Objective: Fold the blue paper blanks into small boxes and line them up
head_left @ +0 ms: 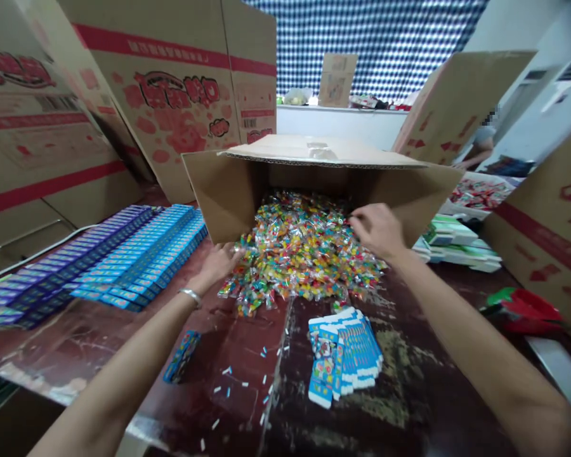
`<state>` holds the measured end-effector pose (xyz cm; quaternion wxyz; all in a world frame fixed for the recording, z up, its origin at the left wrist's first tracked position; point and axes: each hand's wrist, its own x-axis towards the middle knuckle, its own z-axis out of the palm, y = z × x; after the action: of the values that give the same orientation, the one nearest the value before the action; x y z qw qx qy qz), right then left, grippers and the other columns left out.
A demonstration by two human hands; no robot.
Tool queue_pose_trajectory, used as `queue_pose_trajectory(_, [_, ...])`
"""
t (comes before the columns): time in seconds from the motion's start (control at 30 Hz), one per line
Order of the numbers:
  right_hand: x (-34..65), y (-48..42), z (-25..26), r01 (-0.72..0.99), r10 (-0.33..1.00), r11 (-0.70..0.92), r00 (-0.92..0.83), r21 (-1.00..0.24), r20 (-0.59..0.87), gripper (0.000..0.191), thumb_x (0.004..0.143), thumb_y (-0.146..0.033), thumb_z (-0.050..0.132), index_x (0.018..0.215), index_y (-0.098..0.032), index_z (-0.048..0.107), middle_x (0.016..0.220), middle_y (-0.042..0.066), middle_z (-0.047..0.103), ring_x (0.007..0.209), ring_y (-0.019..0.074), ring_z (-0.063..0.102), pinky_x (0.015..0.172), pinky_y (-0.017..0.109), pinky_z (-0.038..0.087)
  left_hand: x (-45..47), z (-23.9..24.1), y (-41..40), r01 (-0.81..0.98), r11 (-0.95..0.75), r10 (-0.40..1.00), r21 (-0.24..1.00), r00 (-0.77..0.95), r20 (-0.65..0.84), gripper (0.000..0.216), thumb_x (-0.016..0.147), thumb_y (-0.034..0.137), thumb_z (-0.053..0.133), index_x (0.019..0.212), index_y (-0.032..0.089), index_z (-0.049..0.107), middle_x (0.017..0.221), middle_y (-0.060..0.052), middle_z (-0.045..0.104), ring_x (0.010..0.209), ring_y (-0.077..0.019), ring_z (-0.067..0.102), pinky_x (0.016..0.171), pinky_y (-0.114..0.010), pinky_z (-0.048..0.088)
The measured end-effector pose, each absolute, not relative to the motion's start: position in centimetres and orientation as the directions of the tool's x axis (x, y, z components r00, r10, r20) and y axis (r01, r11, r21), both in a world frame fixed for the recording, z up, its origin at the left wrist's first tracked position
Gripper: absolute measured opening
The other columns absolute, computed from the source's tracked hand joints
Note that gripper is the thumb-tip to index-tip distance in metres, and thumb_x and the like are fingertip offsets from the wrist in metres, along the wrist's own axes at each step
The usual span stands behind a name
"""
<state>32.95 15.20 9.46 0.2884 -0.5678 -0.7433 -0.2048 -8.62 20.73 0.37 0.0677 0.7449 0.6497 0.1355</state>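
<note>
A heap of small clear packets of colourful candy (309, 247) spills from a cardboard box (228, 197) lying on its side, its mouth towards me. My left hand (219, 263), with a bracelet at the wrist, is at the heap's left edge. Its fingers are closed against the packets there; what they hold is hidden. At the heap's right side, my right hand (379, 230) has its fingers bent together at the packets, and their tips are too small to make out. In front lies a fanned stack of flat blue printed cartons (347, 355).
One blue carton (183, 357) stands apart at left. Rows of blue boxes (143, 254) and purple boxes (71, 260) line the left side. White-green cartons (461, 244) and a red-green item (523, 311) are at right. Paper scraps litter the table (238, 343). A person (478, 149) is behind.
</note>
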Motion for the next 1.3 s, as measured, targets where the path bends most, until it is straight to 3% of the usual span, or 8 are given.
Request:
queue_pose_trajectory(0.07, [30.1,17.5,6.9,0.94,0.818,0.335,-0.252,-0.071,0.516,0.044,0.095,-0.049,0.039,0.12,-0.02,0.061,0.119,0.009,0.065,0.116,0.025,0.051,0.1,0.035,0.039,-7.7,-0.6,21.4,0.955,-0.1,0.992,0.279,0.075,0.099,0.072,0.089,0.064,0.031,0.139,0.013,0.045,0.135,-0.02,0.054,0.126,-0.032,0.05,0.103,-0.04,0.039])
queue_pose_trajectory(0.17, [27.3,22.2,4.9,0.967,0.937,0.23,-0.19,-0.106,0.294,0.061,0.092,-0.061,0.036,0.14,-0.025,0.046,0.143,0.007,0.05,0.131,0.0294,0.039,0.106,0.042,0.035,-6.0,-1.5,22.4,0.958,-0.043,0.997,0.285,0.023,0.074,0.079,0.087,0.07,0.028,0.145,0.017,0.036,0.13,-0.022,0.056,0.124,-0.0355,0.052,0.099,-0.044,0.041])
queue_pose_trajectory(0.23, [26.2,25.0,4.2,0.977,0.965,0.18,-0.153,-0.111,0.215,0.067,0.09,-0.068,0.031,0.144,-0.029,0.041,0.148,0.007,0.044,0.133,0.0328,0.037,0.104,0.047,0.036,-5.2,-2.0,23.1,0.956,-0.019,0.998,0.292,0.001,0.061,0.08,0.086,0.072,0.026,0.146,0.018,0.036,0.127,-0.021,0.059,0.123,-0.0358,0.053,0.098,-0.044,0.042])
queue_pose_trajectory(0.37, [24.9,27.8,2.1,0.982,0.982,0.158,-0.145,-0.104,0.119,0.075,0.085,-0.077,0.027,0.141,-0.031,0.046,0.146,0.01,0.045,0.132,0.0378,0.039,0.103,0.057,0.034,-4.6,-3.1,24.1,0.954,-0.005,0.999,0.3,-0.011,0.053,0.077,0.087,0.071,0.026,0.145,0.021,0.038,0.128,-0.019,0.058,0.124,-0.0334,0.053,0.1,-0.043,0.04])
queue_pose_trajectory(0.63, [24.4,26.9,0.3,0.983,0.985,0.167,-0.164,-0.072,0.046,0.071,0.086,-0.075,0.028,0.136,-0.031,0.052,0.148,0.009,0.042,0.133,0.0393,0.035,0.105,0.061,0.029,-4.0,-4.4,22.8,0.94,-0.083,0.995,0.332,0.062,0.075,0.067,0.092,0.064,0.028,0.146,0.025,0.036,0.142,-0.013,0.05,0.131,-0.0291,0.047,0.108,-0.04,0.034])
queue_pose_trajectory(0.77, [24.0,25.1,0.0,0.983,0.983,0.181,-0.179,-0.045,0.04,0.061,0.089,-0.066,0.032,0.135,-0.032,0.052,0.15,0.006,0.04,0.134,0.0367,0.034,0.108,0.06,0.027,-3.5,-4.7,21.3,0.929,-0.092,0.994,0.357,0.068,0.081,0.069,0.09,0.066,0.028,0.146,0.026,0.038,0.144,-0.014,0.048,0.131,-0.0329,0.045,0.107,-0.045,0.034])
queue_pose_trajectory(1.0, [24.0,21.6,-1.2,0.981,0.981,0.192,-0.192,-0.024,-0.003,0.05,0.092,-0.049,0.038,0.133,-0.028,0.054,0.141,0.008,0.05,0.129,0.0338,0.041,0.103,0.051,0.036,-2.9,-4.7,19.2,0.922,-0.115,0.992,0.369,0.088,0.089,0.067,0.091,0.062,0.03,0.146,0.024,0.039,0.138,-0.016,0.052,0.127,-0.034,0.048,0.104,-0.045,0.036])
queue_pose_trajectory(1.3, [24.1,20.2,-1.6,0.974,0.973,0.225,-0.226,-0.033,-0.051,0.051,0.091,-0.049,0.039,0.134,-0.027,0.053,0.141,0.007,0.05,0.127,0.0339,0.043,0.102,0.05,0.038,-2.6,-5.1,16.8,0.925,-0.119,0.991,0.36,0.09,0.096,0.068,0.091,0.064,0.027,0.144,0.024,0.04,0.137,-0.017,0.051,0.125,-0.0359,0.048,0.103,-0.047,0.036])
